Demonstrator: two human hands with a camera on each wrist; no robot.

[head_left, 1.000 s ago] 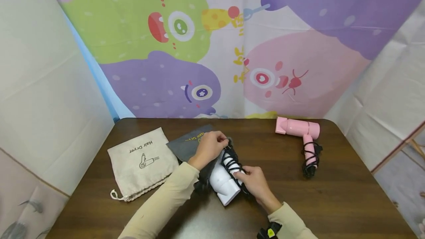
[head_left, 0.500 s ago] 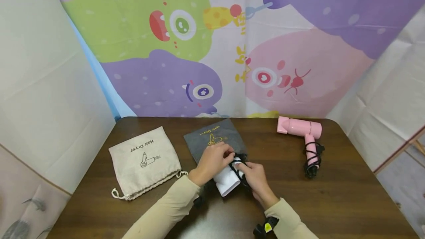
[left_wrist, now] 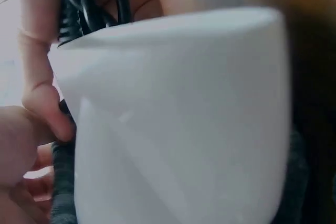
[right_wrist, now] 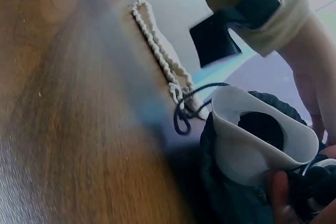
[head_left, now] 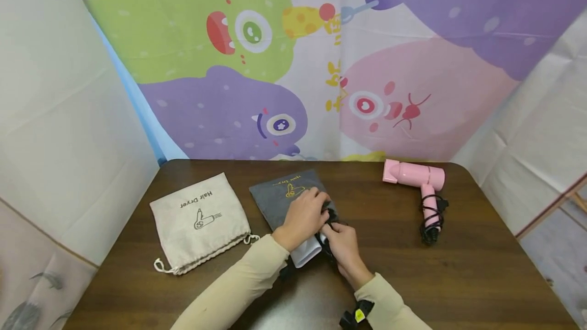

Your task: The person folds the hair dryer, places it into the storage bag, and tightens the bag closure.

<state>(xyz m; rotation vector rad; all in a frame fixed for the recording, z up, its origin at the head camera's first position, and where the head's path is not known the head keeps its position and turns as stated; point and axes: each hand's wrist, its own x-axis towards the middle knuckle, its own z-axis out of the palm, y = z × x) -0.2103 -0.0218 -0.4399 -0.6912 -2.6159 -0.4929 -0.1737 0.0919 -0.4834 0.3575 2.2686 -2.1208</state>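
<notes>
A white hair dryer (head_left: 306, 254) lies partly inside a dark grey drawstring bag (head_left: 271, 198), its nozzle sticking out toward me. At the bag's mouth, my left hand (head_left: 303, 218) pinches the gathered edge with curled fingers. My right hand (head_left: 343, 246) grips the dryer's handle, which has black cord wound round it. The left wrist view is filled by the white nozzle (left_wrist: 184, 114), with fingers and black cord beside it. Seen from the right wrist, the nozzle (right_wrist: 239, 156) is surrounded by the dark bag (right_wrist: 210, 166). Most of the dryer's body is hidden by cloth and hands.
To the left lies a beige drawstring bag (head_left: 199, 223) printed "Hair Dryer". A pink hair dryer (head_left: 415, 176) with black cord round its handle rests at the back right of the brown wooden table (head_left: 458, 279). A cartoon-printed curtain (head_left: 316, 65) hangs behind.
The grey bag has been drawn further over the white hair dryer, leaving mainly the nozzle in sight. My left hand has shifted along the bag's mouth beside my right hand.
</notes>
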